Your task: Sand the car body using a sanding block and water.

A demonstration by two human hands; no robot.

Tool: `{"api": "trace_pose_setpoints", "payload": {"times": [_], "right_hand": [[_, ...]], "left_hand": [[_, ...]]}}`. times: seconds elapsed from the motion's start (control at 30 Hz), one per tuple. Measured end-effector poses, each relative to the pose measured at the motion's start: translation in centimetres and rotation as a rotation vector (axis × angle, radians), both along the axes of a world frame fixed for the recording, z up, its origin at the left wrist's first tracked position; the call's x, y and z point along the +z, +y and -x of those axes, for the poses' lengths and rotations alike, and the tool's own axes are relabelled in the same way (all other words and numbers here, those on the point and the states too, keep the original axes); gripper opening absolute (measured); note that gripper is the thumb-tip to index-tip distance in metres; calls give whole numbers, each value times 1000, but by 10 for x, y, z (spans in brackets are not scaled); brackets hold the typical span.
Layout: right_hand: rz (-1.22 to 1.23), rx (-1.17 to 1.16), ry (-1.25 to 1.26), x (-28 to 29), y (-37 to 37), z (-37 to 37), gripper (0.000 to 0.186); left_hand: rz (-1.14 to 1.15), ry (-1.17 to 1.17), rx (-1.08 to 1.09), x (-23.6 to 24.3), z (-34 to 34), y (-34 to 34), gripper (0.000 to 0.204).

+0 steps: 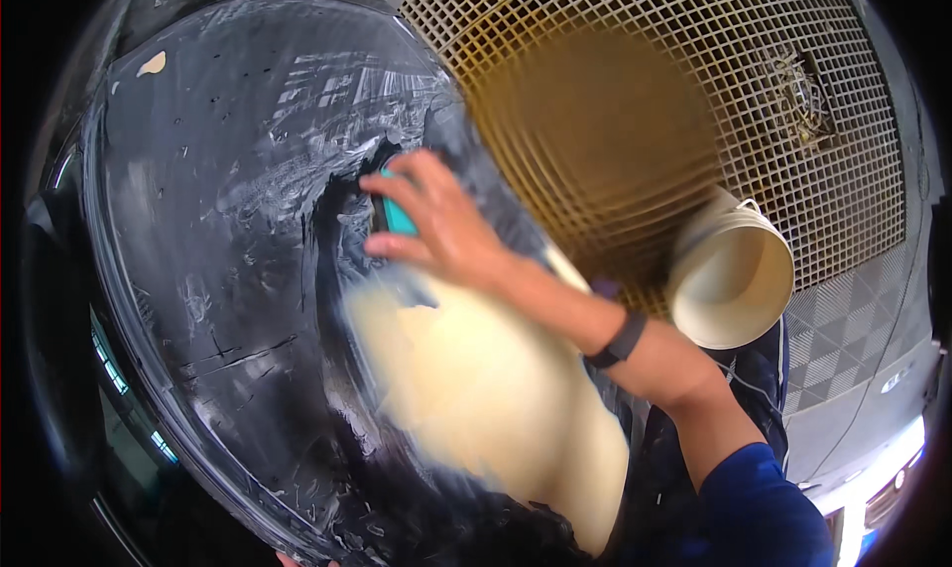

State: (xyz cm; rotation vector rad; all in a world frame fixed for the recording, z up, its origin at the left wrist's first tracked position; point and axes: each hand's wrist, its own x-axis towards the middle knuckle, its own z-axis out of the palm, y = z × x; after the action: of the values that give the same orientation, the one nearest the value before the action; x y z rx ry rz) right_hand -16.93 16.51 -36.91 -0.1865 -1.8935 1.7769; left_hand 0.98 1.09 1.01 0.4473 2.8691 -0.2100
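Note:
A large black, curved panel, like a car body part, fills the left and middle, streaked with whitish residue. On its right side lies a smooth cream patch, like body filler. My right hand is shut on a teal sanding block, thumb and fingers on either side. The block rests against the panel just above the cream patch, over dark smears. Only a sliver of my left hand shows at the panel's lower edge; its fingers are mostly hidden.
A cream bucket stands right of the panel, its open mouth visible. Below is a floor grating with a big brown round area and some debris. Grey patterned floor tiles lie farther right. Dark glossy bodywork borders the left.

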Motion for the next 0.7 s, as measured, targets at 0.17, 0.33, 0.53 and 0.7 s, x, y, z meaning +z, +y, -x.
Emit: {"api": "trace_pose_setpoints", "payload": {"times": [0.17,0.33,0.53,0.7], "right_hand": [[-7,110,17,33,-15,-66,72],[-73,46,61,31,-15,-42,70],[470,-44,-402,-117,-9,12,83],[698,429,-648,-23,6,-105,90]], "left_hand": [[44,-6,-11,7,2,-9,80],[6,9,-25,5,3,-4,78],[29,-28,-61,-2,6,0,77],[76,-4,-86,7,4,5,77]]}}
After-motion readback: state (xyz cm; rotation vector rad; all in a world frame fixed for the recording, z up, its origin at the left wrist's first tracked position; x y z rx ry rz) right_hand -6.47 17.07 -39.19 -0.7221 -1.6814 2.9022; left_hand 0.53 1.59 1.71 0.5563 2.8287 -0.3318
